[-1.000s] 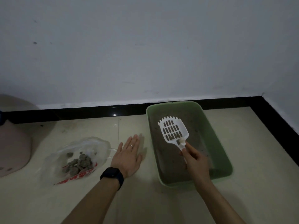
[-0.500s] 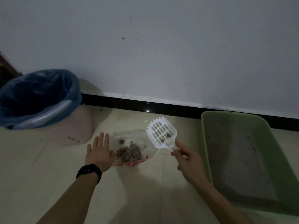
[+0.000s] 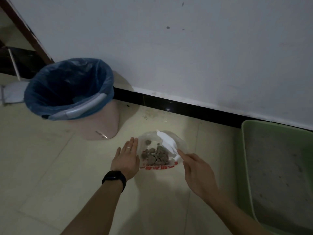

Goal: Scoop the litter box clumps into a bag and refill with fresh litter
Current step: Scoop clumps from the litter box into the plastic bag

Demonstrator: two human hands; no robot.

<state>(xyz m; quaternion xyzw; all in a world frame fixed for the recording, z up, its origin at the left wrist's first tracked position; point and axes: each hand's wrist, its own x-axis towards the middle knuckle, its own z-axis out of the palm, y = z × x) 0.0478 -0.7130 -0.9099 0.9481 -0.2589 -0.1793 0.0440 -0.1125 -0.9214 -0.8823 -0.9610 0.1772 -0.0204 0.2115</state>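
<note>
Fingers (image 3: 132, 145) of the left hand (image 3: 126, 156) lie straight and close together, released, palm down at the left edge of the clear plastic bag with red print (image 3: 182, 143), which lies on the beige tiled floor (image 3: 50, 167) at centre frame. Whether the palm pins the bag film or only the tile beside it cannot be told. Fingers (image 3: 183, 153) of the right hand (image 3: 198, 173) grasp the handle of the white slotted plastic scoop (image 3: 166, 144); the index finger extends along the handle, and the thumb is hidden. The scoop is directly over the bag, above a pile of grey-brown litter clumps (image 3: 155, 154). Its long axis runs diagonally from the handle at lower right to the toothed front edge at upper left, pointing toward the white wall (image 3: 203, 56). The blade is rolled onto its edge, with its face turned toward the pile. The step in hand is judged to be emptying a scoop load into the bag. The next move calls for rolling the blade level and carrying it right to the green rectangular plastic litter box (image 3: 244, 167) at the right edge of the frame, where a thin grey litter layer shows. Refilling is not yet done, and no fresh litter supply is in view.
</note>
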